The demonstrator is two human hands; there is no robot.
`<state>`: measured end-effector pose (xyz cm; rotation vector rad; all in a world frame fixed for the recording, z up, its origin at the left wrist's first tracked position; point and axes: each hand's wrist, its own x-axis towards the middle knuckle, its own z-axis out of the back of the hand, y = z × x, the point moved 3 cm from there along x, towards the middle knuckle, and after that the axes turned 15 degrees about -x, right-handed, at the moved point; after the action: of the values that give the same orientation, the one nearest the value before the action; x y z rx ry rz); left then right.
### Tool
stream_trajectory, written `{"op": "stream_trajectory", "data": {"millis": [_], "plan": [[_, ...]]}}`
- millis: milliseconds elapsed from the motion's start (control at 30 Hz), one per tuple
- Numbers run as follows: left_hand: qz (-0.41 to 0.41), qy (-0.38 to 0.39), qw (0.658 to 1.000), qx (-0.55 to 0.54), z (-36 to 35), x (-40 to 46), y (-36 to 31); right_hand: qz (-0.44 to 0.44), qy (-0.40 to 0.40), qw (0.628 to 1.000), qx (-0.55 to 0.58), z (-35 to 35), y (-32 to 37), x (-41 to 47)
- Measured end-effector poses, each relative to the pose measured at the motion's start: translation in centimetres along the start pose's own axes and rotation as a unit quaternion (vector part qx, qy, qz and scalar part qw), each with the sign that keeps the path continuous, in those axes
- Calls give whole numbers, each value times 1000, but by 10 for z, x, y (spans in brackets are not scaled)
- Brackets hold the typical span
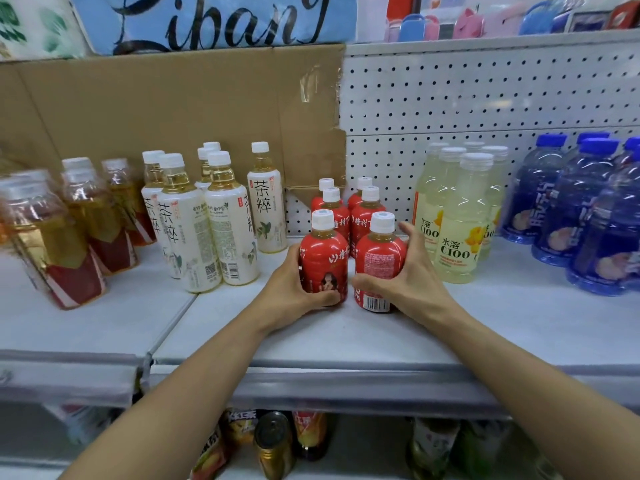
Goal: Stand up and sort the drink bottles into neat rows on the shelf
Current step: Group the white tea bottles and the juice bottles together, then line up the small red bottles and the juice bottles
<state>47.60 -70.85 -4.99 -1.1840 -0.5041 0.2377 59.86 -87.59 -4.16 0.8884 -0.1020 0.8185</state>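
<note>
Two short red-labelled bottles with white caps stand upright at the front of a double row on the white shelf [346,337]. My left hand [291,289] grips the left front red bottle [325,261] from its left side. My right hand [408,278] grips the right front red bottle [379,258], fingers wrapped around its right side. Behind them stand several more red bottles [367,213] in two columns.
White-labelled tea bottles [207,223] stand to the left, amber tea bottles [62,244] farther left. Pale yellow C100 bottles [460,220] and blue bottles [588,216] stand to the right. Cardboard [173,105] and pegboard [485,98] back the shelf. More drinks [273,445] sit on the shelf below.
</note>
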Motion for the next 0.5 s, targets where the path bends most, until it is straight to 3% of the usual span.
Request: {"op": "stream_trajectory", "data": {"millis": [100, 200, 400, 500], "plan": [[3, 5, 1000, -2, 1, 1, 3, -1, 7, 999, 47, 1, 1, 3], [12, 7, 1000, 0, 1, 2, 4, -26, 76, 988, 129, 9, -3, 1], [7, -1, 1000, 9, 0, 5, 7, -30, 40, 998, 33, 8, -8, -1], [9, 0, 1000, 4, 1, 6, 7, -33, 57, 995, 69, 10, -10, 2]]}}
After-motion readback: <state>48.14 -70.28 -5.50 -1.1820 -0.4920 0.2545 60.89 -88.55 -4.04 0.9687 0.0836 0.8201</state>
